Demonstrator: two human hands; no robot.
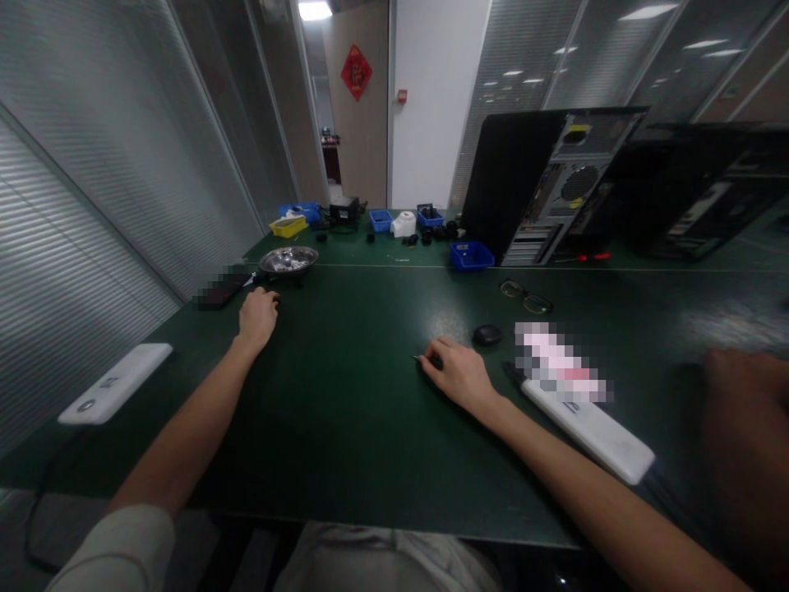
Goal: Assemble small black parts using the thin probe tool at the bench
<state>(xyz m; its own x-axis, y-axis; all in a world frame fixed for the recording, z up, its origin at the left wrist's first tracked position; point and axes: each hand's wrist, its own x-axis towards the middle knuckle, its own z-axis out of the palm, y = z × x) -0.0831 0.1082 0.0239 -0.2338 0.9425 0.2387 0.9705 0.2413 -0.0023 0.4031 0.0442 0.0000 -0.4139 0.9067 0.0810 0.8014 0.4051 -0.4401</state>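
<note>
My left hand (259,316) is at the left of the green table, just in front of a shiny metal bowl (288,261) that holds small pieces. Its fingers are curled, and a little dark patch shows at the fingertips; what they grip is hidden. Near the middle, my right hand (454,372) rests on the tabletop, closed around a thin dark tool (436,362) with a fine pointed tip directed left. Most of that tool is covered by the fingers. A black computer mouse (486,335) lies just beyond the right hand.
White power banks (117,383) (592,432) with cables lie at both sides. Glasses (526,297), a blue bin (472,256) and a computer tower (542,189) stand farther right. Small bins (380,221) line the back. Another person's blurred arm (749,436) reaches in at right.
</note>
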